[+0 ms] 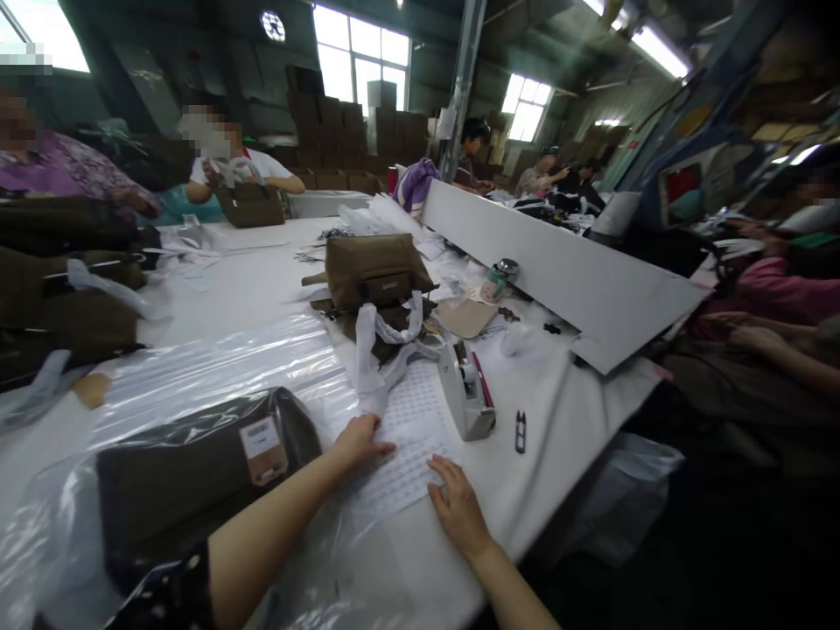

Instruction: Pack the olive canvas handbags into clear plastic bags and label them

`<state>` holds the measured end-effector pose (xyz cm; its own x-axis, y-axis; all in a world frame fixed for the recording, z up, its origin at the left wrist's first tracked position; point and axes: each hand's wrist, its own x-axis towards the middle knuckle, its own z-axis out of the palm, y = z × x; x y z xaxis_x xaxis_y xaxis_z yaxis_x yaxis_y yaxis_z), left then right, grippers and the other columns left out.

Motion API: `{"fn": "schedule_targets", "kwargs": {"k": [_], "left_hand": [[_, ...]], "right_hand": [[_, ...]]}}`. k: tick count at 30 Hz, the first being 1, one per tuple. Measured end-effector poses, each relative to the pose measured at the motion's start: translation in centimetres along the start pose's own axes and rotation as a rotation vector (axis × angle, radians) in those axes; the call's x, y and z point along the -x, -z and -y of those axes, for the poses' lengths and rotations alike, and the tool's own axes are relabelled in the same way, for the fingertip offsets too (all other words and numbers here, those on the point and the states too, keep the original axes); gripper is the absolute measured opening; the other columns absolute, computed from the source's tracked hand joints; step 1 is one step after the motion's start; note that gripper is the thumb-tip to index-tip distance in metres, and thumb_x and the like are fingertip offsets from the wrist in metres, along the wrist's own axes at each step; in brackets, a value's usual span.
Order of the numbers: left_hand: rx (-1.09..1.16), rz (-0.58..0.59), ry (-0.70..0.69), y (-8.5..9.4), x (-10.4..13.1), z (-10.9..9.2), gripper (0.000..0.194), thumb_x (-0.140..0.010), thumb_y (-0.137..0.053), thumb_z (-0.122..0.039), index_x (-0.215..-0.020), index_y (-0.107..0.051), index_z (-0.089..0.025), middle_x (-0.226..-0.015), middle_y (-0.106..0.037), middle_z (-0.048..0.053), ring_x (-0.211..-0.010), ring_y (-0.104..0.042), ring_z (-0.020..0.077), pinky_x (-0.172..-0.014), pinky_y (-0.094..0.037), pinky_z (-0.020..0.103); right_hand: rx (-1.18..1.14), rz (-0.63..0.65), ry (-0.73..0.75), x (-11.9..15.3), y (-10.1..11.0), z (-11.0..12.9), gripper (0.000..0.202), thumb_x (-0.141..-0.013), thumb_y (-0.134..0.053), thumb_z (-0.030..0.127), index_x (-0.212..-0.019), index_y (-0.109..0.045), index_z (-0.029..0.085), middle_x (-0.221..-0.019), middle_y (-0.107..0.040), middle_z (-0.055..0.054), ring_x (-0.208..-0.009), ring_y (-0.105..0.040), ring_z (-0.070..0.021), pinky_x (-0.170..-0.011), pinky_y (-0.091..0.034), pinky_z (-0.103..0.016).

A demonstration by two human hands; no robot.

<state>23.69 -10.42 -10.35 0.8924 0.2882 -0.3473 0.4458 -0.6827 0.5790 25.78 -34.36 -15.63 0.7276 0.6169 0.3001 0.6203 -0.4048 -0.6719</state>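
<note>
In the head view a sheet of small printed labels (pixel 415 429) lies on the white table in front of me. My left hand (pixel 360 440) rests at the sheet's left edge, its thumb stretched out over it. At the lower right edge of the sheet is my right hand (pixel 458 506), its fingers apart and their tips by the paper. Both hands look free of any held thing. Under my left forearm sits a dark olive handbag (pixel 190 472) inside a clear plastic bag, with a hang tag (pixel 263 448) on its front.
A tape dispenser (pixel 465 394) stands just beyond the sheet, with thread snips (pixel 521 432) to its right. Behind are an olive handbag (pixel 374 267), a jar (pixel 500 278) and a long white board (pixel 557 267). More bags (pixel 66 297) are piled at left. Several people work around.
</note>
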Motion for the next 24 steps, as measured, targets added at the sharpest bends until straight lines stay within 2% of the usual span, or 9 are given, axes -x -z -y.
{"fn": "schedule_targets", "kwargs": {"k": [2, 3, 6, 8, 13, 17, 20, 22, 24], "left_hand": [[-0.023, 0.063, 0.028, -0.6, -1.0, 0.0, 0.068, -0.053, -0.075, -0.042, -0.108, -0.054, -0.008, -0.096, -0.063, 0.015, -0.093, -0.058, 0.0309, -0.081, -0.042, 0.035], [-0.026, 0.098, 0.036, -0.9, -1.4, -0.2, 0.066, -0.050, -0.076, -0.042, -0.104, -0.056, -0.010, -0.091, -0.064, 0.012, -0.089, -0.058, 0.0300, -0.078, -0.043, 0.034], [0.000, 0.198, 0.028, -1.2, -2.2, -1.0, 0.044, -0.048, -0.076, -0.040, -0.082, -0.062, -0.015, -0.080, -0.064, 0.007, -0.085, -0.058, 0.0279, -0.074, -0.042, 0.031], [0.062, 0.260, 0.005, -1.1, -2.7, -1.4, 0.035, -0.048, -0.075, -0.036, -0.074, -0.062, -0.016, -0.077, -0.064, 0.005, -0.084, -0.058, 0.0265, -0.073, -0.042, 0.029], [0.346, 0.403, -0.069, -0.6, -2.5, -1.7, 0.040, -0.054, -0.069, -0.027, -0.091, -0.062, -0.015, -0.085, -0.066, 0.002, -0.081, -0.059, 0.0211, -0.070, -0.044, 0.026], [0.513, 0.390, -0.104, -1.0, -1.2, -1.4, 0.057, -0.054, -0.069, -0.024, -0.108, -0.055, -0.012, -0.088, -0.066, 0.003, -0.078, -0.059, 0.0186, -0.069, -0.045, 0.025], [0.560, 0.349, -0.098, -1.0, -0.1, -1.6, 0.068, -0.054, -0.068, -0.023, -0.118, -0.046, -0.010, -0.081, -0.064, 0.002, -0.067, -0.056, 0.0155, -0.061, -0.043, 0.024], [0.560, 0.313, -0.093, -0.8, 0.7, -2.0, 0.068, -0.058, -0.067, -0.026, -0.121, -0.044, -0.010, -0.073, -0.061, 0.000, -0.061, -0.053, 0.0133, -0.056, -0.040, 0.023], [0.539, 0.268, -0.081, -0.6, 1.2, -2.5, 0.061, -0.066, -0.063, -0.032, -0.120, -0.046, -0.011, -0.063, -0.056, -0.003, -0.055, -0.049, 0.0115, -0.052, -0.036, 0.022]], "right_hand": [[-0.017, 0.011, 0.002, 0.1, 0.0, -0.3, 0.034, -0.081, -0.046, 0.012, -0.112, -0.056, 0.019, -0.114, -0.059, -0.010, -0.110, -0.053, -0.0217, -0.096, -0.046, -0.043], [-0.031, 0.019, -0.001, 0.0, 0.0, -0.4, 0.033, -0.081, -0.047, 0.012, -0.111, -0.057, 0.019, -0.113, -0.060, -0.010, -0.109, -0.054, -0.0216, -0.095, -0.046, -0.043], [-0.092, 0.030, -0.038, -0.9, 0.4, -0.4, 0.028, -0.081, -0.048, 0.013, -0.106, -0.059, 0.020, -0.107, -0.062, -0.008, -0.104, -0.056, -0.0204, -0.093, -0.048, -0.039], [-0.134, 0.004, -0.086, -1.9, 0.6, -0.1, 0.022, -0.082, -0.049, 0.015, -0.100, -0.061, 0.020, -0.100, -0.064, -0.007, -0.097, -0.059, -0.0192, -0.088, -0.050, -0.035], [-0.121, -0.076, -0.183, -4.6, 0.4, 1.3, 0.013, -0.081, -0.056, 0.019, -0.092, -0.063, 0.019, -0.087, -0.064, -0.005, -0.081, -0.059, -0.0184, -0.072, -0.051, -0.030], [-0.023, -0.073, -0.154, -5.6, 0.1, 2.8, 0.017, -0.077, -0.062, 0.021, -0.094, -0.065, 0.019, -0.086, -0.064, -0.006, -0.084, -0.058, -0.0209, -0.075, -0.049, -0.033], [0.018, -0.059, -0.122, -5.6, 0.2, 3.8, 0.014, -0.077, -0.063, 0.022, -0.091, -0.065, 0.020, -0.084, -0.065, -0.005, -0.083, -0.059, -0.0209, -0.077, -0.049, -0.034], [0.030, -0.050, -0.108, -5.5, 0.4, 4.5, 0.012, -0.080, -0.059, 0.021, -0.090, -0.065, 0.020, -0.083, -0.066, -0.005, -0.082, -0.060, -0.0198, -0.077, -0.049, -0.032], [0.048, -0.044, -0.093, -5.3, 0.6, 5.0, 0.012, -0.083, -0.055, 0.020, -0.090, -0.065, 0.020, -0.084, -0.067, -0.004, -0.080, -0.062, -0.0188, -0.075, -0.049, -0.030]]}}
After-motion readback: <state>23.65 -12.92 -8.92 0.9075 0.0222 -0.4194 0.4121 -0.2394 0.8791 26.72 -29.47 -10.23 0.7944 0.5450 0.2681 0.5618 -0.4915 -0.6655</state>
